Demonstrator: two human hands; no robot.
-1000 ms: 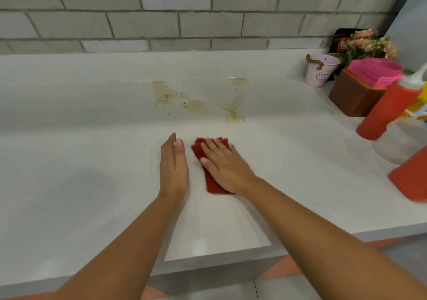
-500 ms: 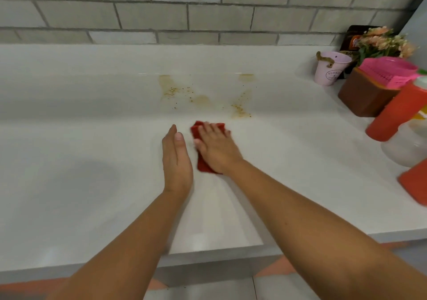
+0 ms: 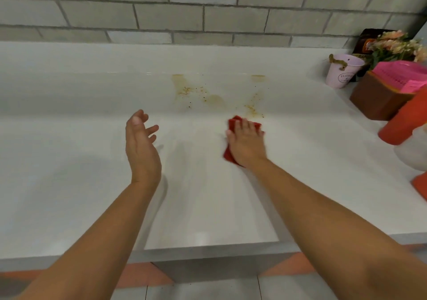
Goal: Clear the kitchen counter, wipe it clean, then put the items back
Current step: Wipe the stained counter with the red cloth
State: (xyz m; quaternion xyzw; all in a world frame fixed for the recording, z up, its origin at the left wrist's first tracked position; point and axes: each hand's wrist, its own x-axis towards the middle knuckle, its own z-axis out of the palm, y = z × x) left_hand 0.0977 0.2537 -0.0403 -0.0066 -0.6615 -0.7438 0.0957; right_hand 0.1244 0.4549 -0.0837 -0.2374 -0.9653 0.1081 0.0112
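Currently the step in hand is judged to be the wiping. The counter is best covered in overlapping strokes, carried across the stain patch and drawn back toward its near side. Flat, firm pressure is advised, so that the specks are lifted and not smeared. The brown box and pink bucket, grouped well to the right of the stain patch, are better left alone until the surface is dry.

The right hand is laid flat with straight fingers on the red cloth, just near-right of the stain patch. Nothing is gripped. The left hand is held on edge near-left of the patch, apparently lifted, with fingers loosely parted and empty.

Appearance:
- **Counter:** white and glossy.
- **Stain patch:** yellow-brown smears with orange specks, not yet wiped.
- **Cloth:** red, folded small and largely hidden under the hand.
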